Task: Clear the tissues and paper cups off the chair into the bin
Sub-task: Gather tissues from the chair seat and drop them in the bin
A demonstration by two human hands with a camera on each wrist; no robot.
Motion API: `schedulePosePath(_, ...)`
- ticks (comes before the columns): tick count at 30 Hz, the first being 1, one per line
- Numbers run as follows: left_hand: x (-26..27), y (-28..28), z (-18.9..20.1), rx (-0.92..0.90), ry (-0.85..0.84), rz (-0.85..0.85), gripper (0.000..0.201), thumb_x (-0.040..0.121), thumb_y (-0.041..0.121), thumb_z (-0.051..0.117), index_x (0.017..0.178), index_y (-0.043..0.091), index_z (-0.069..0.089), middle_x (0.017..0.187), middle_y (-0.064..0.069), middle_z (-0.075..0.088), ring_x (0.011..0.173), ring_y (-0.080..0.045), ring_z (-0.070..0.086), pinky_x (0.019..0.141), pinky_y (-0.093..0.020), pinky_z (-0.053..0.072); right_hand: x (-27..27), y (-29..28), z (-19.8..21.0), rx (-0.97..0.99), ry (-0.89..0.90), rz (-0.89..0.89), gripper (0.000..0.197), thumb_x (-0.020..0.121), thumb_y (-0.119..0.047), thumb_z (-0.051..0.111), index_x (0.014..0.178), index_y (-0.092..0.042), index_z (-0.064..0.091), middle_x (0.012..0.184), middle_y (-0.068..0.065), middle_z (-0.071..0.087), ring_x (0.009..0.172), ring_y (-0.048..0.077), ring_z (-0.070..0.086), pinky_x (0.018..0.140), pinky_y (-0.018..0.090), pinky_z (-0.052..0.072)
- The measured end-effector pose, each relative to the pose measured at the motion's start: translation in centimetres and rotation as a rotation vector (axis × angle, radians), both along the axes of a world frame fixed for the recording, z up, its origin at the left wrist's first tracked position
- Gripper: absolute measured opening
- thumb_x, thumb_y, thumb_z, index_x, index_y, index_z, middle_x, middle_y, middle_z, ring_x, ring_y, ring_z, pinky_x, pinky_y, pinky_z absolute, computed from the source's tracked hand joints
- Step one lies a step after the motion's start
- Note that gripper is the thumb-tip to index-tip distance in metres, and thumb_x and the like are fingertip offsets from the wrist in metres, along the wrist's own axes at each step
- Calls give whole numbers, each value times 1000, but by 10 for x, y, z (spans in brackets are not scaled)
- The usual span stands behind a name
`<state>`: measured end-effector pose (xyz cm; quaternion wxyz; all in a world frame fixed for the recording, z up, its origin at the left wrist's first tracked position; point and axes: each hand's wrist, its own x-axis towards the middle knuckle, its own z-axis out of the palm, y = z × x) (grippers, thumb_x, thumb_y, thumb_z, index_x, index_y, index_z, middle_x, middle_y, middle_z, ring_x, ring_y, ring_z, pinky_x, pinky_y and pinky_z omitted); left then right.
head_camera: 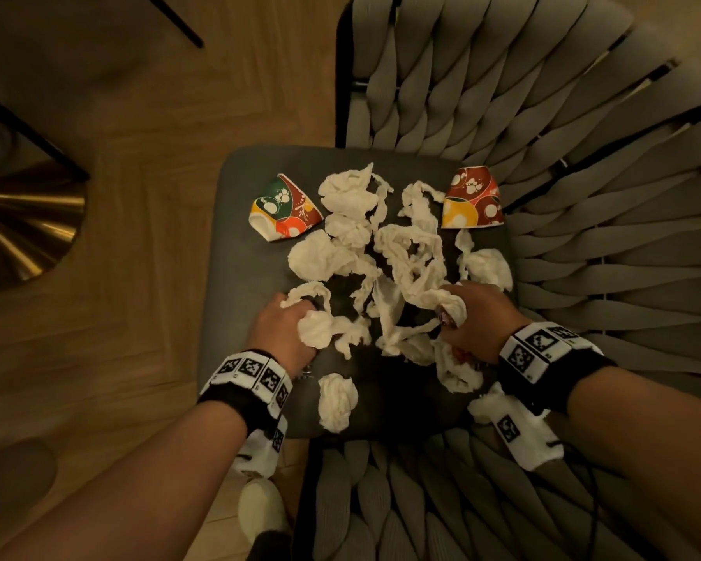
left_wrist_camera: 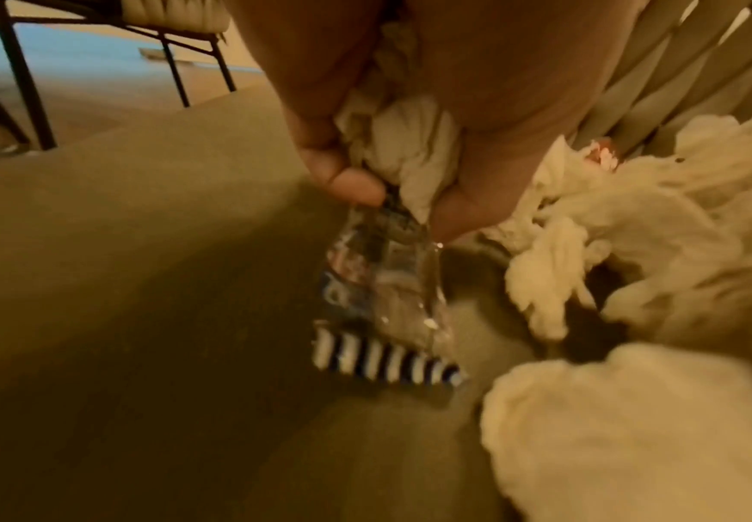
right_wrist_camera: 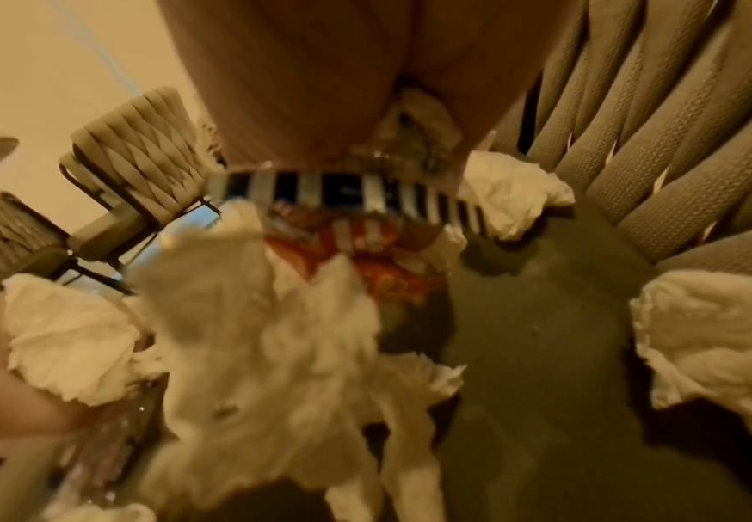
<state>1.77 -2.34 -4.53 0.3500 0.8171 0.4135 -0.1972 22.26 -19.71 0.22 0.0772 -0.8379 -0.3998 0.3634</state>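
Several crumpled white tissues (head_camera: 405, 253) lie over the dark chair seat (head_camera: 243, 253). Two crushed patterned paper cups lie at its back, one on the left (head_camera: 285, 208) and one on the right (head_camera: 472, 198). My left hand (head_camera: 296, 321) grips a bunch of tissue at the seat's front left. The left wrist view shows that left hand (left_wrist_camera: 405, 201) pinching tissue and a clear plastic wrapper (left_wrist_camera: 387, 282) with a striped edge. My right hand (head_camera: 458, 313) grips tissue at the front right. In the right wrist view a striped wrapper (right_wrist_camera: 352, 192) and tissue sit under the right hand (right_wrist_camera: 410, 141).
The chair's woven grey backrest and arms (head_camera: 583, 155) curve round the right and near sides. A loose tissue wad (head_camera: 336, 400) lies near the seat's front edge. A brass table base (head_camera: 25, 224) stands on the wooden floor (head_camera: 158, 115) at left. Other woven chairs (right_wrist_camera: 133, 169) stand beyond.
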Motion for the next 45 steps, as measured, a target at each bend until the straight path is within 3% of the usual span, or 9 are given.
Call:
schedulePosePath(9,-56,5,90,-81,-308,191,53,48,28,82,88,48,54,105,-3,60,97,-17,55,88,-30,46,-3,-10,111,123,-111,-125,20,72,-15,75,89,-11,65,79,-2,57,76,18,53,71,29,40)
schedulePosePath(12,-79,6,121,-60,-374,208,64,46,22,86,86,58,52,98,3,60,91,-8,55,83,-14,42,-4,-16,157,184,-149,-181,22,72,-14,77,89,-10,65,77,-1,59,73,19,56,65,26,39)
schedulePosePath(19,-124,6,208,-4,-520,279,51,47,28,82,88,46,56,95,11,62,91,2,58,89,-6,42,-12,-18,257,301,-264,-146,28,71,-17,75,93,-3,65,87,16,69,82,32,63,72,40,50)
schedulePosePath(24,-169,1,273,140,-562,322,46,46,46,74,88,52,55,98,7,65,93,-8,60,91,-7,37,-30,-14,326,383,-273,-41,16,72,-10,74,84,-6,65,77,7,64,73,21,60,62,20,44)
schedulePosePath(29,-224,-9,322,338,-496,351,47,57,11,87,98,13,63,92,2,63,91,17,50,88,10,22,-63,2,381,484,-245,74,23,70,-3,75,92,-7,68,83,1,63,79,7,59,66,-8,34)
schedulePosePath(34,-299,-26,358,431,-437,448,45,67,31,75,99,1,65,99,-20,68,96,-3,50,94,-3,25,-121,34,408,519,-247,197,25,66,-13,74,88,-3,67,80,2,59,78,8,56,65,-7,33)
schedulePosePath(39,-396,-47,366,416,-408,681,64,61,51,56,104,3,61,104,-13,65,104,-20,55,99,-14,28,-212,72,406,539,-262,280,19,66,-21,61,77,-6,64,75,15,68,73,29,63,67,38,50)
schedulePosePath(42,-463,-58,368,416,-428,938,52,70,31,65,105,-6,59,100,-19,64,97,-22,52,81,8,28,-282,96,399,516,-227,282,17,69,-22,63,79,-8,66,79,17,69,78,30,64,71,38,50)
schedulePosePath(45,-544,-65,354,310,-376,1231,61,64,4,81,116,-6,51,102,-15,58,99,-31,58,70,-9,44,-357,120,393,499,-177,280,18,71,-19,67,85,-9,67,86,17,70,81,26,62,75,31,42)
